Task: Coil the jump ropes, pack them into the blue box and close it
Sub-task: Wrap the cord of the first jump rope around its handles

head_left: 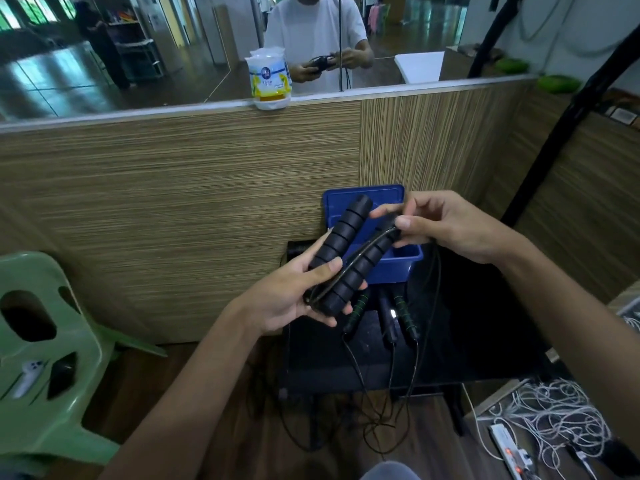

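- The striped wood-grain partition wall fills the view ahead of me, a long mirror above its ledge.
- The pale green plastic chair stands at my left, a small white controller lying on its seat.
- The low black table sits below my hands, pushed up to the wall.
- The blue plastic box rests at the table's far edge, its blue lid standing up against the wall; my hands and the handles cover most of its inside, so I cannot tell what lies in it.
- My left hand is curled round the lower ends of two black ribbed foam jump-rope handles, thumb pressed across the front, both handles angling up to the right, just in front of the box.
- My right hand pinches the thin black rope at the upper end of the nearer handle, thumb and forefinger closed on it, the rest of the cord hanging down past the table edge.
- More jump-rope handles lie on the table under my left hand: two black-and-green ribbed ones with a plain black one between them, their cords trailing off the table front in loose loops toward the wooden floor.
- A white plastic tub with a yellow label stands on the ledge.
- A tangle of white cables sits at the lower right.
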